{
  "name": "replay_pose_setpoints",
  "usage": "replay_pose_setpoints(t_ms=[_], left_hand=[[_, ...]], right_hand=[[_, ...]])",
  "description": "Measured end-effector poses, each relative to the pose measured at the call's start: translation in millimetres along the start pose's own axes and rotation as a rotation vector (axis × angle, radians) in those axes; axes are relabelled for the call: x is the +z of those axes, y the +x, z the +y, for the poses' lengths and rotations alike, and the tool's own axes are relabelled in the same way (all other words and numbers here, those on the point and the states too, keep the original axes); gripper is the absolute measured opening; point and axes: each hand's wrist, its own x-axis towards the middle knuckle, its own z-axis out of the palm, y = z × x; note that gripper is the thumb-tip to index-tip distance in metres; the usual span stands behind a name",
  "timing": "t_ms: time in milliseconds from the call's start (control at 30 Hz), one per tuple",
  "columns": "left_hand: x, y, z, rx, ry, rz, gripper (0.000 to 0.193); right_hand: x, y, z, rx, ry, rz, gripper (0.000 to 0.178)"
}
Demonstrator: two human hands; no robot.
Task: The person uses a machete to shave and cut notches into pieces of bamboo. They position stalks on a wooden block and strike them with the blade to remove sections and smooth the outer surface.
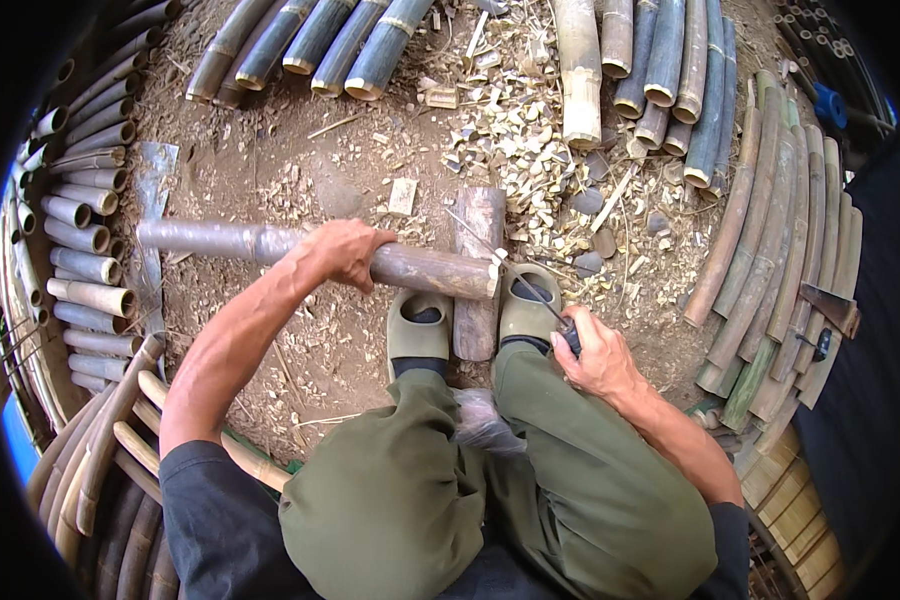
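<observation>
A thick bamboo pole (420,270) lies crosswise in front of my feet, its right end resting over a short log (478,215) on the ground between my shoes. My left hand (345,252) is wrapped round the pole near its middle, and the pole's left part is slightly blurred. In my right hand (602,352) is the black handle of a long thin-bladed tool (538,293). Its narrow blade, seen almost edge-on, slants up and left across the pole's pale cut end. Whether blade and bamboo touch, I cannot tell.
Cut bamboo tubes (100,240) are stacked at the left, with more bamboo lengths (370,45) at the far side. Split bamboo pieces (770,250) lie at the right, a broad metal blade (830,308) on them. Pale chips (530,150) litter the dirt.
</observation>
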Motion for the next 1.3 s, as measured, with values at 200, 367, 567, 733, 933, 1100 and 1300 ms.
replay_pose_setpoints(t_ms=[200,367,567,733,933,1100,1300], left_hand=[[-6,8,-1,0.001,0.153,0.100,0.051],[-9,2,0,-0.039,0.147,0.109,0.047],[-1,9,-3,-0.040,0.134,0.131,0.046],[11,4,-5,-0.057,0.133,0.150,0.042],[11,9,-1,-0.047,0.139,0.239,0.044],[23,4,-7,-0.106,0.110,0.257,0.045],[34,1,6,0.008,0.188,0.546,0.040]], right_hand=[[15,10,8,-0.041,-0.048,0.006,0.036],[14,29,-23,-0.145,0.131,0.090,0.038],[45,36,-2,-0.132,-0.064,0.070,0.036],[17,38,-43,-0.044,0.226,0.043,0.035],[49,36,3,-0.163,0.001,0.179,0.030],[20,41,-31,0.002,0.234,-0.023,0.037],[45,41,2,-0.159,0.124,0.165,0.030]])
